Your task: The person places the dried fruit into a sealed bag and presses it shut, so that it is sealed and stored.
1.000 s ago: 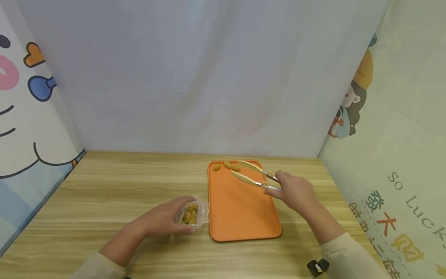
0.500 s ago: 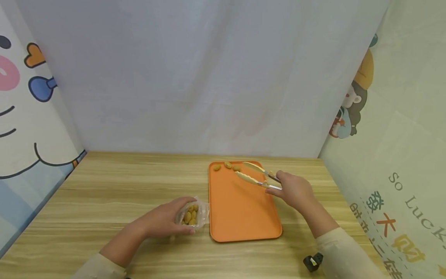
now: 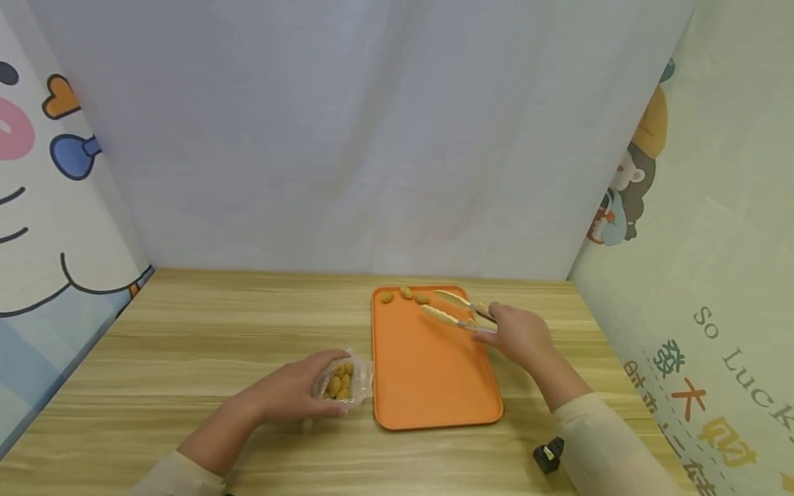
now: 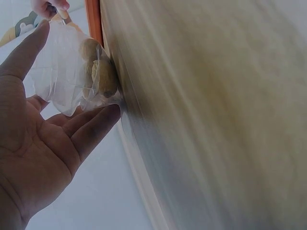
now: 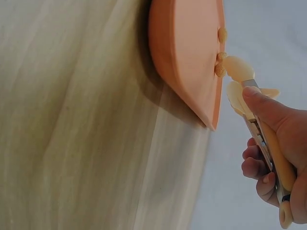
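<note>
My left hand [image 3: 288, 391] holds a clear plastic bag [image 3: 362, 386] on the table, thumb on one side and fingers on the other. Through its mouth show several oval, yellowish-brown pieces [image 3: 335, 386]; they also press against the film in the left wrist view. My right hand [image 3: 524, 334] grips a pair of tongs [image 3: 443, 317] with metal arms and cream tips. The tips stand apart over the far right part of an orange tray [image 3: 434, 379], with nothing between them. Three similar brown pieces [image 3: 406, 293] lie along the tray's far edge, close to the tips.
The wooden table [image 3: 248, 310] runs back to a pale curtain [image 3: 310, 138]. Printed cartoon sheets hang at both sides. The bag's mouth lies right at the tray's left rim. A small black device [image 3: 548, 455] sits by the right sleeve.
The tongs have drawn back slightly to the right from the pieces at the tray's far edge. My right forearm has shifted a little left. The left hand and the bag stay put.
</note>
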A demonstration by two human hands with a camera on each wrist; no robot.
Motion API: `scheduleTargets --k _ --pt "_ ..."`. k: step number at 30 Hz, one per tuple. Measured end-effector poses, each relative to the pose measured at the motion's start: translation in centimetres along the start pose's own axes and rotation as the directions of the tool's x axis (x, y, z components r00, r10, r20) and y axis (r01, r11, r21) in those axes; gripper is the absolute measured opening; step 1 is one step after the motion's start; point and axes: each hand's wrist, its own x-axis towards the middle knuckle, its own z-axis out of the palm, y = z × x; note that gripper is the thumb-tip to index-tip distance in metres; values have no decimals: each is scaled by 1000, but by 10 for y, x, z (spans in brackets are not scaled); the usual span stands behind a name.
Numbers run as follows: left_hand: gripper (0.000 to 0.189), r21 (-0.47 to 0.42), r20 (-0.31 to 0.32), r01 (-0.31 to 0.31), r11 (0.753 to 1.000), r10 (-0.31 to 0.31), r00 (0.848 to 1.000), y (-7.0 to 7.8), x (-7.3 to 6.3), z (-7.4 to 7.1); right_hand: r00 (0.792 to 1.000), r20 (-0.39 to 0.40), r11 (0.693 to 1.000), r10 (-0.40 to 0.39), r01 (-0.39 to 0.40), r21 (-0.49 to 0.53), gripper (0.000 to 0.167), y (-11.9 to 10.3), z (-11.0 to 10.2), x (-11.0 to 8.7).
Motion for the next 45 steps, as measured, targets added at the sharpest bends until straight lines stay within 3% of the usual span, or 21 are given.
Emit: scheduleTargets --k 45 --pt "92 -8 4 7 1000 -7 1000 3 1 -1 995 99 1000 17 -15 -19 45 -3 6 23"
